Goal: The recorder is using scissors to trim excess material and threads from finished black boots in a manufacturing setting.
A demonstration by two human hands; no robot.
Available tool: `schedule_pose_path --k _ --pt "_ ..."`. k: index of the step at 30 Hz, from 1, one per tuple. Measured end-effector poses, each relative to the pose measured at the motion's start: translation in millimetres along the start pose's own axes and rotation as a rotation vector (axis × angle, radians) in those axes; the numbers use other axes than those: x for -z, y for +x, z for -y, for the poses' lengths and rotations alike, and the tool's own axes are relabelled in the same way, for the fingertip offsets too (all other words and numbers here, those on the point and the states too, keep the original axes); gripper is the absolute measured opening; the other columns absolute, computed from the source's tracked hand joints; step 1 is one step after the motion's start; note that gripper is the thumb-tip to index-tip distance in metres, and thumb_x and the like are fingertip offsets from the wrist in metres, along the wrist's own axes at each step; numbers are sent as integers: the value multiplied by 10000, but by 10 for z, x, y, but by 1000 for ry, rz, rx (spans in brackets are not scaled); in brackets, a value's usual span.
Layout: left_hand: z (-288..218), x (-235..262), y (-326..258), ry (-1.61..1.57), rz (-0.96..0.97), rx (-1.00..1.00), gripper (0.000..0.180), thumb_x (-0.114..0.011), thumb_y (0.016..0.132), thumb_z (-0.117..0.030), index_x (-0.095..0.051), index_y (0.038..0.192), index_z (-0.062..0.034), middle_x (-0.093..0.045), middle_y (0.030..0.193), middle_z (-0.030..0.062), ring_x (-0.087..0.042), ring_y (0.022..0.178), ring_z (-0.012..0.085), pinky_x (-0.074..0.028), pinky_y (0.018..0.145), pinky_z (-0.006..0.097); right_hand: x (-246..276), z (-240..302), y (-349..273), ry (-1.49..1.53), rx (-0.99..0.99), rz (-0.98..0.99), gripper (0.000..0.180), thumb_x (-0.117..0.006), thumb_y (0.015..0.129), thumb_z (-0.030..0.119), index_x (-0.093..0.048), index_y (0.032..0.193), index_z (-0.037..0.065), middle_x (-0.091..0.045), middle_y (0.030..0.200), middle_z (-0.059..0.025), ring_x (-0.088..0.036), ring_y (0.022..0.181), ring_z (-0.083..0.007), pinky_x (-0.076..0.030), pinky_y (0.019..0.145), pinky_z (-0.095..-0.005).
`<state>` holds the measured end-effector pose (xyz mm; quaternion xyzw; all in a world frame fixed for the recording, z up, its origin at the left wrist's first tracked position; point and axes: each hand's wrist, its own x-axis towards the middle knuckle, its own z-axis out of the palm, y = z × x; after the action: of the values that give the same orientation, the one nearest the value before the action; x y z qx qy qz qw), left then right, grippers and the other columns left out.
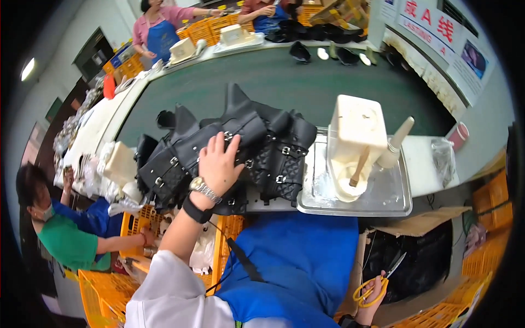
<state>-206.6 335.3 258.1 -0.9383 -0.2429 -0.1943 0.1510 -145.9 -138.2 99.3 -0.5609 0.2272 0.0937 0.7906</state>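
My left hand [220,167] lies with its fingers spread on a heap of black leather boot uppers [188,142], which have buckled straps and quilted panels. The pile sits at the near edge of the work table, in front of a green conveyor belt [262,76]. Low on the right, my right hand [373,292] is closed round the yellow handles of a pair of scissors [395,266]. Their blades point up and away from me, over an open cardboard box [426,225] with black material inside. My fingers partly hide the handles.
Right of the pile, a metal tray [385,203] carries a whitish container [358,123], a brush [360,167] and a white bottle [402,134]. Orange crates [101,292] stand low at the left, where a co-worker in green [71,240] reaches in. Other people work across the belt.
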Motion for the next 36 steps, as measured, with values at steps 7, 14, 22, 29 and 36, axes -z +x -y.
schedule_pose_path --k 7,14,22,29,36 --pt "-301 287 102 -58 -19 -148 682 -693 695 -188 -403 1300 -67 -457 1244 172 -426 1146 334 -355 932 417 298 -21 -131 70 -6 -144 312 -509 876 125 -475 1187 119 -397 607 48 -388 483 -32 -310 428 -180" --pt "-1151 293 65 -364 54 -514 678 -722 655 -134 -453 1276 -81 -455 1278 135 -376 1218 342 -273 996 468 127 148 175 -35 84 -117 351 -571 860 120 -489 1192 41 -460 691 43 -438 571 -36 -346 507 -177" --pt "-848 -420 -10 -277 86 -416 730 -739 611 -112 -446 1280 -117 -347 1354 179 -310 1242 399 -279 1017 464 963 7 -28 73 28 -355 392 -540 867 129 -453 1245 74 -416 629 65 -401 507 -28 -329 458 -167" --pt "-274 -181 -322 -28 -69 -55 736 -714 678 -257 -392 1329 -139 -299 1390 173 -254 1269 419 -239 1004 516 392 -106 124 -22 23 -206 321 -529 886 159 -479 1194 83 -412 640 52 -381 512 -26 -309 467 -161" --pt "-505 82 -196 -203 -160 -216 688 -699 699 -137 -386 1303 -30 -369 1340 205 -300 1258 397 -191 1056 492 329 -12 158 -6 55 -97 370 -549 877 112 -468 1234 63 -418 669 59 -407 557 -19 -330 490 -167"
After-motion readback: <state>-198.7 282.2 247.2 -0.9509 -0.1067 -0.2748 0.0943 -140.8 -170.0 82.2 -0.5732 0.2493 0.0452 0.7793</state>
